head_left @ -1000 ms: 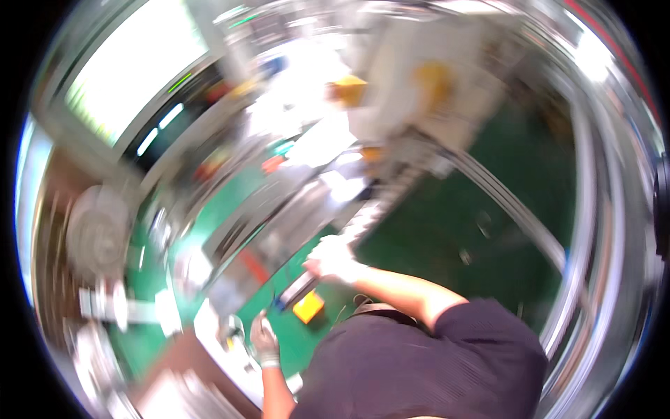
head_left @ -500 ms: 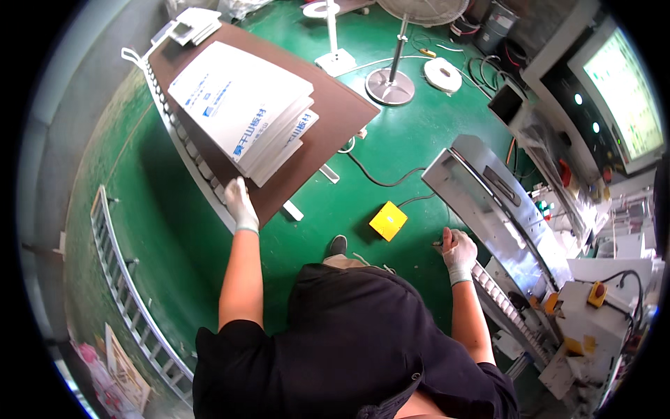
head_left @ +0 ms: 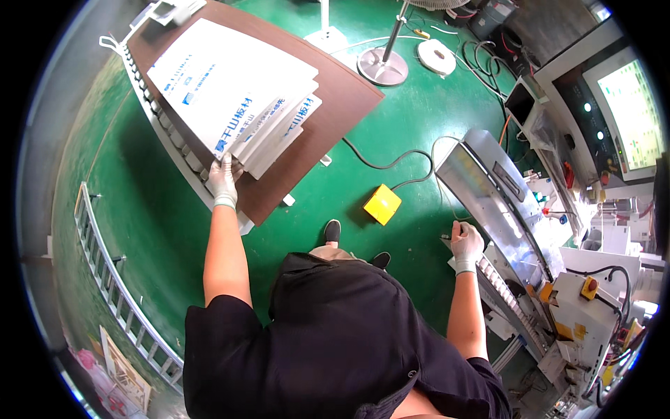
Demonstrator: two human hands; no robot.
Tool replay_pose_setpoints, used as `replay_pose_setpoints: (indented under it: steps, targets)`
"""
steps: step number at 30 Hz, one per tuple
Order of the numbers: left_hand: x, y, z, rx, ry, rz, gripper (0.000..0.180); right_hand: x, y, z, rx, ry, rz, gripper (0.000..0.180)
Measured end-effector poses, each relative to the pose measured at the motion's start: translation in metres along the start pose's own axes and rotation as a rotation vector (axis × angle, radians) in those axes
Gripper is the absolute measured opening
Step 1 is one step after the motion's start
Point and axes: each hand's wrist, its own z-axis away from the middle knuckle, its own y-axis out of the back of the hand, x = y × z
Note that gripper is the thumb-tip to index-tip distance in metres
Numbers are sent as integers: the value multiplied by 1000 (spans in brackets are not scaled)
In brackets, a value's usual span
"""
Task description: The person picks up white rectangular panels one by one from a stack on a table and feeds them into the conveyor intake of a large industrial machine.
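A stack of flat white rectangular panels with blue print [head_left: 230, 84] lies on a broad brown sheet with straight edges [head_left: 335, 112]. The panels sit unevenly, their near ends stepped out toward the right.

The left hand [head_left: 223, 183], in a thin pale glove with a greenish cuff, is at the near left corner of the stack, its fingertips against that corner. Whether it pinches a panel or only rests there, I cannot tell. The right hand [head_left: 466, 241], gloved alike, is well apart from the stack, to its right and nearer the body. Its fingers are curled in with the thumb along the top, by the end of a narrow metal rail set with pale rollers [head_left: 499, 283]; I cannot tell whether it grips anything.

Pale cylindrical rollers [head_left: 188, 157] show along the left side of the stack, beyond the brown sheet's edge. To the right of the stack and nearer the body, a square yellow box [head_left: 382, 204] with a dark cable sits on the glossy green floor [head_left: 328, 192]. Right of the stack's far end stands a round metal fan base [head_left: 382, 68].
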Motion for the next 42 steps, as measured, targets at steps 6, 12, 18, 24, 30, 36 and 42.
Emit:
replay_pose_setpoints:
  steps: [6, 12, 18, 24, 30, 36, 42]
  targets:
    - [34, 12, -28, -8, 245, 62, 44, -6, -4, -2, -96, -75, 74, 32]
    - [48, 6, -4, -231, 189, -151, 28, -36, -85, -26, -299, -171, -823, 28]
    - [20, 18, 123, -698, 272, -237, 44, -254, -79, -8, -1006, -136, -1444, 49]
    - [32, -1, 186, -823, 412, -163, 64, -316, -65, 62, -1211, -432, -1952, 40]
    - [58, 48, 51, -334, 356, 452, 45, -206, -18, 48, -1028, -665, -1905, 38]
    - [103, 100, -15, -252, 267, 279, 52, -151, 63, 57, -339, -825, -1430, 41]
    - [135, 119, -53, -382, 355, 33, 42, -168, 122, 92, -102, -924, -1218, 41]
